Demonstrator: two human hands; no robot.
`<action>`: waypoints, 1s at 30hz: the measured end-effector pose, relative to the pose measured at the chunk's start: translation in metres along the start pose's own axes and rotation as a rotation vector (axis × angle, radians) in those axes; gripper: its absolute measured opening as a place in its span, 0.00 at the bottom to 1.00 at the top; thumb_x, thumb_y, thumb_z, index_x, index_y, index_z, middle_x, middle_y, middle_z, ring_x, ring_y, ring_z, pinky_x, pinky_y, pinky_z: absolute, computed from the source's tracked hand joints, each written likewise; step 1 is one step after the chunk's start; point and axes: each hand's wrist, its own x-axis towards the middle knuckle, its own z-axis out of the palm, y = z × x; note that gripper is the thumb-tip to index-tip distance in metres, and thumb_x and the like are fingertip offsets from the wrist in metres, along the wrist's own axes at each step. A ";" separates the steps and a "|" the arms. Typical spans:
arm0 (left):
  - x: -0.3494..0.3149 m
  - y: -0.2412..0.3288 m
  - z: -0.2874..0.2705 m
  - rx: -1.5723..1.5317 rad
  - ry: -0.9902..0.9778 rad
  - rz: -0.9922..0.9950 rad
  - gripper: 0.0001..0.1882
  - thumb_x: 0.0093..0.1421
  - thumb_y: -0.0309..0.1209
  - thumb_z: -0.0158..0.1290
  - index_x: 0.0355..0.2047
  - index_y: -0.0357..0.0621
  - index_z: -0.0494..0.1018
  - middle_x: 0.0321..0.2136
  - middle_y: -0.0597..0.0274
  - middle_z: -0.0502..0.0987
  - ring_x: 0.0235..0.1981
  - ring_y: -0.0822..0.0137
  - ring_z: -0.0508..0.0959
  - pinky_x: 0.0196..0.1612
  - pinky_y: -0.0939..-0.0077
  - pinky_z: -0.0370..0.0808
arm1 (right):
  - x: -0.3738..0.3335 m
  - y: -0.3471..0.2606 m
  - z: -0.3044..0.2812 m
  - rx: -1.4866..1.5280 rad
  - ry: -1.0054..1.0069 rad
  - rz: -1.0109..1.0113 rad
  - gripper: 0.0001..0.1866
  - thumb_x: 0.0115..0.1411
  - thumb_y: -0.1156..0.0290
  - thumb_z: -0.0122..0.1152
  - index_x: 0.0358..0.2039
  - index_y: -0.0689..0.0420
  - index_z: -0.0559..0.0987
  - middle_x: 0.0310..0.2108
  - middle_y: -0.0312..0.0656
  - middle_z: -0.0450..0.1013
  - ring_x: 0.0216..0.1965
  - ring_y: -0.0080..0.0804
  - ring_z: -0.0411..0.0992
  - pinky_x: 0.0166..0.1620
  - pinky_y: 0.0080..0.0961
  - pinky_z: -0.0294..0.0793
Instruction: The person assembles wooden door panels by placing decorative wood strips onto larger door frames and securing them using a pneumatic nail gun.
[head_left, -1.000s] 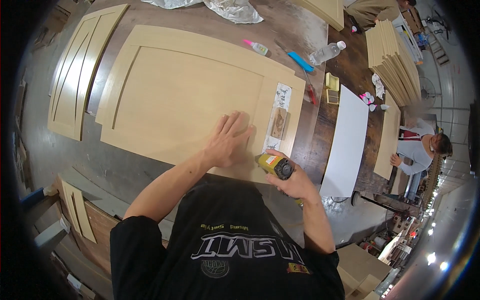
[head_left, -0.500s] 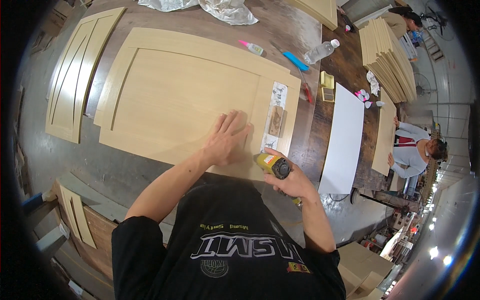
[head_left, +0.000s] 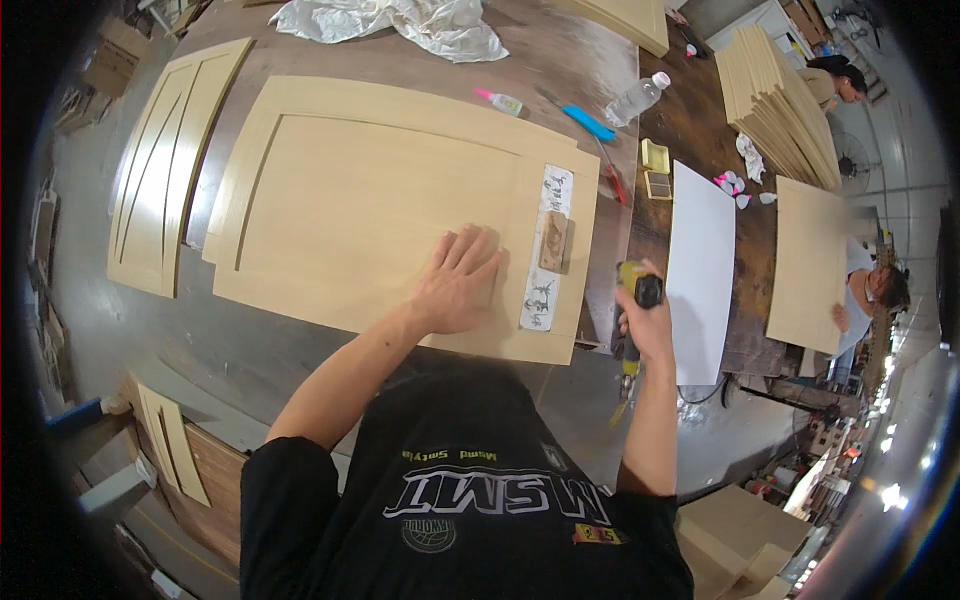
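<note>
A light wood panel door (head_left: pixel 370 190) with a raised frame lies on the table in front of me. My left hand (head_left: pixel 458 282) rests flat on its near part, fingers spread, holding nothing. Beyond the panel's right edge, my right hand (head_left: pixel 650 318) grips a yellow nail gun (head_left: pixel 628 272) with a black round cap; a metal fitting and a yellow hose hang below the handle. On the panel's right rail lies a white strip (head_left: pixel 538 300) with dark markings. A small brown wooden block (head_left: pixel 553 241) sits on that strip.
A slatted panel (head_left: pixel 165 170) lies left. Beyond the panel are a glue bottle (head_left: pixel 505 103), a blue-handled tool (head_left: pixel 588 122), a red screwdriver (head_left: pixel 613 182) and a plastic bottle (head_left: pixel 638 98). A white board (head_left: pixel 697 270) lies right. Co-workers stand near stacked panels (head_left: pixel 775 105) and a board (head_left: pixel 805 260).
My right hand has lifted the nail gun off the panel's near right area and carried it right, past the edge. My left hand stays put. The co-worker's board at right has tilted up.
</note>
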 end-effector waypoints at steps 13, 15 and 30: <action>0.010 0.022 0.009 0.037 0.162 -0.020 0.42 0.59 0.48 0.60 0.72 0.48 0.62 0.75 0.49 0.55 0.76 0.42 0.49 0.76 0.41 0.44 | 0.045 -0.022 0.098 -0.551 0.003 -0.376 0.38 0.64 0.48 0.62 0.71 0.46 0.66 0.34 0.48 0.83 0.38 0.49 0.82 0.43 0.46 0.79; 0.011 0.025 0.009 0.068 0.181 -0.009 0.42 0.59 0.48 0.60 0.72 0.48 0.63 0.75 0.49 0.55 0.76 0.42 0.50 0.76 0.41 0.45 | 0.053 -0.019 0.106 -0.701 0.011 -0.472 0.40 0.64 0.45 0.57 0.74 0.44 0.62 0.37 0.52 0.83 0.39 0.53 0.82 0.43 0.49 0.80; 0.045 0.068 0.006 0.124 0.147 -0.312 0.39 0.60 0.47 0.60 0.70 0.51 0.64 0.67 0.48 0.63 0.68 0.42 0.61 0.70 0.44 0.56 | 0.083 0.056 -0.024 -0.480 0.501 -0.376 0.32 0.61 0.51 0.62 0.66 0.37 0.73 0.48 0.47 0.80 0.52 0.49 0.77 0.57 0.52 0.72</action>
